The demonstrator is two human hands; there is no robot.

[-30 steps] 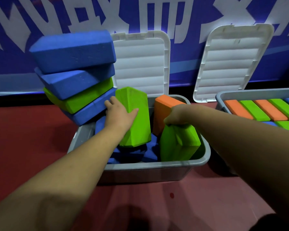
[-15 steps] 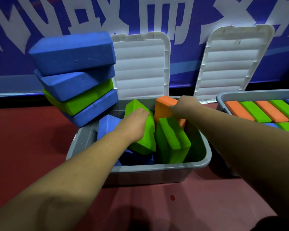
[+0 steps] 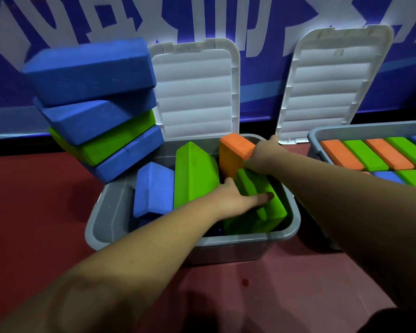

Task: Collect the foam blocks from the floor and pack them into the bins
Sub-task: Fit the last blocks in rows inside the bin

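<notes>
A grey bin (image 3: 111, 212) holds an upright blue block (image 3: 154, 186), a tall green block (image 3: 195, 174), an orange block (image 3: 235, 150) and a tilted green block (image 3: 271, 212). Four stacked blocks (image 3: 94, 75) lean on its left rim. A second bin (image 3: 360, 132) holds flat rows.

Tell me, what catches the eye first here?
A leaning stack of blue and green foam blocks towers at the left, against the grey plastic bin. Inside the bin, the left hand presses a tilted green foam block while the right hand grips an upright orange foam block.
</notes>
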